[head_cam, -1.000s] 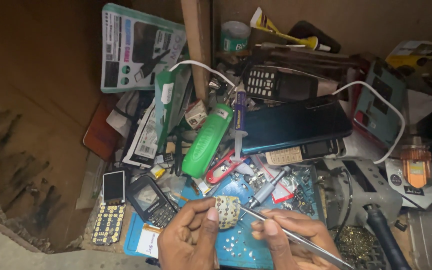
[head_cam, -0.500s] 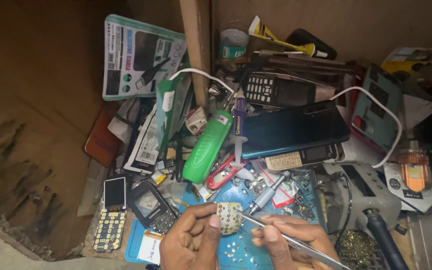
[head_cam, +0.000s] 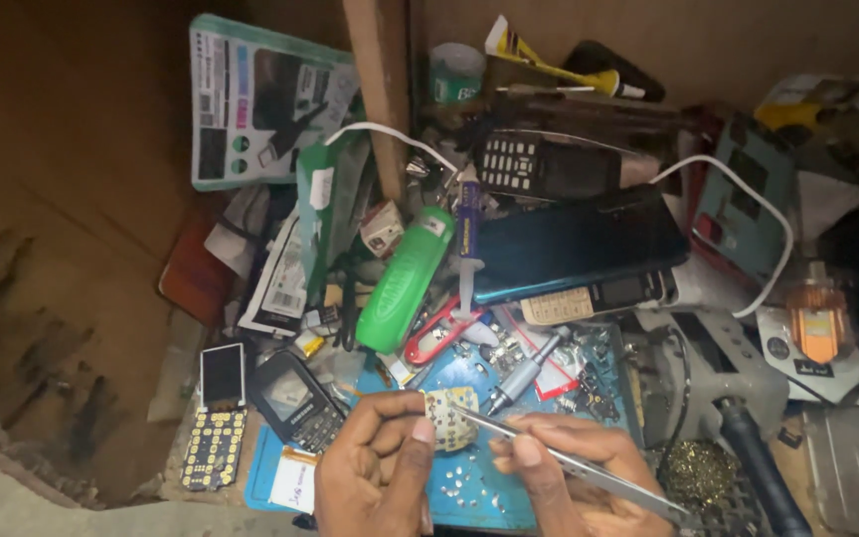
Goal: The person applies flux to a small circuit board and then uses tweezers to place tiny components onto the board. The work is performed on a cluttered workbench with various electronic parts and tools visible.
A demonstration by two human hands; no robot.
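Cluttered bench (head_cam: 101, 298): keypad sheet (head_cam: 449, 418) between left hand (head_cam: 375, 472) and tweezers (head_cam: 569, 462).

Shiny metal tweezers (head_cam: 569, 462), glossy green plastic bottle (head_cam: 405, 280), matt blue mat (head_cam: 489, 487), possibly rubber, rough brown wooden wall (head_cam: 62, 199)

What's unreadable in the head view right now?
- Left hand and right hand: wrists cut off by the bottom edge.
- Keypad sheet: near side hidden behind the left fingers.
- Tweezers: rear end cut off low in the frame; tip contact too small to tell.
- Blue mat: loose bits too small to identify.
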